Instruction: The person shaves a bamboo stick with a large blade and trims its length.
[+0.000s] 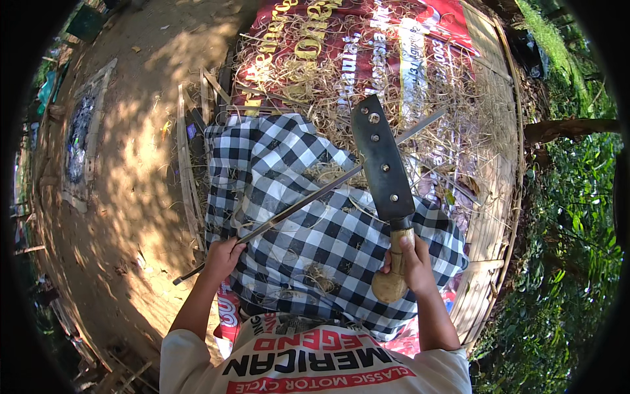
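My left hand (pixel 224 257) is closed round a long, thin bamboo strip (pixel 305 201), near its lower left end. The strip slants up to the right across my lap and passes behind the blade of a broad cleaver (pixel 382 154). That blade is dark, with several round shiny spots along it, and points away from me. My right hand (pixel 415 264) grips the cleaver's pale wooden handle, which ends in a rounded knob. A black-and-white checked cloth (pixel 282 154) covers my lap, with some curled shavings lying on it.
Thin shavings (pixel 308 72) are strewn over a red printed banner (pixel 282 29) on a bamboo platform (pixel 495 164). Bare earth (pixel 144 217) lies to the left, with wooden slats (pixel 187 164) along the platform's side. Green plants (pixel 571 223) grow on the right.
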Motion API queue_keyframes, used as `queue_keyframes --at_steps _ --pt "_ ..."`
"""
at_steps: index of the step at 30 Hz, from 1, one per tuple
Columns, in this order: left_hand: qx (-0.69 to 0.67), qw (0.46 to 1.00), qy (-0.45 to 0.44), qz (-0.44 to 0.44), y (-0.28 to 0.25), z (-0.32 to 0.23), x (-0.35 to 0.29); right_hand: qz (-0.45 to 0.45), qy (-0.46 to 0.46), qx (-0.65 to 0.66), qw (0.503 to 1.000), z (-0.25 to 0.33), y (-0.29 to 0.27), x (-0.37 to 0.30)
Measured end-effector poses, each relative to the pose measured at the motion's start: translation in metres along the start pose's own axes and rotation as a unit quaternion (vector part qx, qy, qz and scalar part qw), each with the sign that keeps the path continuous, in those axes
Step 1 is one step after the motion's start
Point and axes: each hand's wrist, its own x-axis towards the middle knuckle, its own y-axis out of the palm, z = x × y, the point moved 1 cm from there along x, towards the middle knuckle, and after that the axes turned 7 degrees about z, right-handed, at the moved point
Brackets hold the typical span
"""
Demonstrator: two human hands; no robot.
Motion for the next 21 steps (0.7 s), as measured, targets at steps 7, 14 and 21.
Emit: queue_keyframes --at_steps 7,14,21 --pt "0.018 1.0 0.002 0.001 0.003 0.0 0.006 -0.029 -0.01 0.034 0.999 0.02 -0.006 -0.004" --pt "0.013 1.0 -0.003 0.009 0.003 0.0 0.005 -0.012 -0.061 0.023 0.998 0.021 -0.019 -0.006" --pt "0.006 1.0 0.018 -0.005 -0.006 -0.008 0.002 0.026 0.011 0.028 0.999 -0.005 0.004 -0.007"
